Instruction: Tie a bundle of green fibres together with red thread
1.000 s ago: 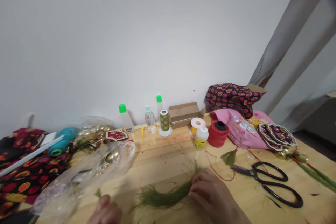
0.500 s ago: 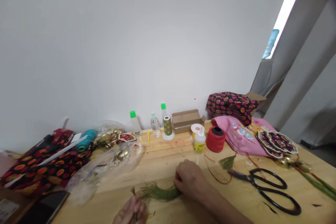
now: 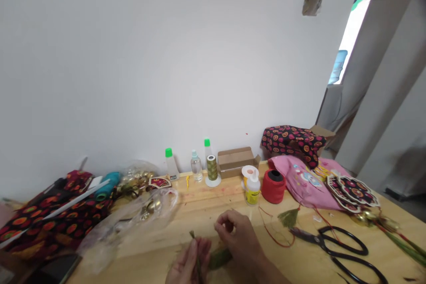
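Observation:
My left hand (image 3: 189, 264), low in the middle, pinches a thin bundle of green thread (image 3: 192, 234) whose short end sticks up past the thumb. Just right of it my right hand (image 3: 241, 237) is raised a little, thumb and forefinger brought together in a ring. Anything between those fingertips is too fine to make out. Beneath the right palm lies a thicker hank of green thread (image 3: 220, 258), partly hidden by both hands. To the right, a green tassel (image 3: 289, 218) on a red cord lies by the tips of black-handled scissors (image 3: 317, 238).
Behind the hands stand a glue bottle (image 3: 252, 191), a red thread spool (image 3: 274, 186), an olive thread spool (image 3: 211, 168) and a cardboard box (image 3: 236, 163). Plastic bags with gold bells (image 3: 153, 206) lie left. A pink bag (image 3: 299, 182) with embroidered patches (image 3: 356, 191) is at right.
My left hand has moved right and up, close to my right hand. The right hand has come off the green hank, its fingers now pinched in the air. The view has tilted up slightly.

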The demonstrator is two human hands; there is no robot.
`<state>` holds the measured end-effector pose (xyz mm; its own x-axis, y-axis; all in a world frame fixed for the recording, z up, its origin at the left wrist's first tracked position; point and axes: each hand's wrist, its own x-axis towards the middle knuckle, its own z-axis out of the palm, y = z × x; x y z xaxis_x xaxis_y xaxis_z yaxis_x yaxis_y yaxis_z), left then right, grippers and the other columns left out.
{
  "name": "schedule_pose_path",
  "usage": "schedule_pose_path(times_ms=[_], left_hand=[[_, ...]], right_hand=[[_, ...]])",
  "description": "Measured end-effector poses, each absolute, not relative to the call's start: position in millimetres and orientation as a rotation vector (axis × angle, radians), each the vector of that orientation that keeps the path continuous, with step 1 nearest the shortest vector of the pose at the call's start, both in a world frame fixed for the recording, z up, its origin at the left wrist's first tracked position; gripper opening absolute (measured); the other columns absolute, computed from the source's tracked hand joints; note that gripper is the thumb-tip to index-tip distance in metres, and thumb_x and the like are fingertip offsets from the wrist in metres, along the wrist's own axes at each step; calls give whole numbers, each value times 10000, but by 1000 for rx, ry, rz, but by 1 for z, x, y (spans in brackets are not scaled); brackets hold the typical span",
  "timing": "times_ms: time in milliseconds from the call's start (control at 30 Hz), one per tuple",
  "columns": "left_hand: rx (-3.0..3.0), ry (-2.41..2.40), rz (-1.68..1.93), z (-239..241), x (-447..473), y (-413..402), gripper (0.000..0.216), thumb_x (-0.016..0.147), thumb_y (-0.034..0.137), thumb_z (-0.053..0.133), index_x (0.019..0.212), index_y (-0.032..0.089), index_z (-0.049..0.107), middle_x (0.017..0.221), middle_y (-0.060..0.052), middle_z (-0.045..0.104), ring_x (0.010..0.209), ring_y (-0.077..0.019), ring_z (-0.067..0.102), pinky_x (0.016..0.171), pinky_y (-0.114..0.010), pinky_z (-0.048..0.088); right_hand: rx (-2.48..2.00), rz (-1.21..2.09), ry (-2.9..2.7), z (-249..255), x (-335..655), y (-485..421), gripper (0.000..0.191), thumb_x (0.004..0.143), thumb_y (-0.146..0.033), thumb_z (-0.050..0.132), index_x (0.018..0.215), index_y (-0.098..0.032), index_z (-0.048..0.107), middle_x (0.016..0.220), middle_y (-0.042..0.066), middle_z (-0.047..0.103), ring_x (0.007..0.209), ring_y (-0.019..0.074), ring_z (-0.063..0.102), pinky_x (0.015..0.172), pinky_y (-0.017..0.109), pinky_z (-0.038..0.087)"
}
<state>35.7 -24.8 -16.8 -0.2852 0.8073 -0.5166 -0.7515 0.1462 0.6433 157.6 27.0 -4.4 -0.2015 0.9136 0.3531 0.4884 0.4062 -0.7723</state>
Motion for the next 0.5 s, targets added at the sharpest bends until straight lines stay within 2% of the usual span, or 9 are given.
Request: schedule_pose_path(times_ms=[133,333,400,500], left_hand=[[82,967,1524,-11,48,-17,162,664,-22,565,609,92,667,647,-112,715,703,-200,661,612,-232,537],[104,897,1551,-19,52,-18,114,564,44,684,649,121,683,674,-75,721,696,-204,660,630,-243,534],[98,907,1549,-23,50,-18,115,623,31,635,658,129,682,672,-69,720,696,-191,660,613,-227,532],[48,960,1540,-26,48,-18,258,721,-24,495,641,138,678,653,-57,718,666,-151,661,587,-186,524]], right_hand=[[-1033,431,-1884,-8,153,20,81,676,-147,540,596,-160,540,568,-7,552,552,112,467,525,204,325],[-838,101,-1944,-16,148,20,145,732,-198,488,589,-176,501,540,-12,549,553,119,456,532,223,290],[-800,49,-1963,-16,147,20,157,736,-190,474,581,-175,489,524,-16,537,534,115,442,523,225,280],[-763,13,-1997,-17,145,19,147,717,-171,476,571,-170,484,506,-19,527,513,110,433,511,229,270]])
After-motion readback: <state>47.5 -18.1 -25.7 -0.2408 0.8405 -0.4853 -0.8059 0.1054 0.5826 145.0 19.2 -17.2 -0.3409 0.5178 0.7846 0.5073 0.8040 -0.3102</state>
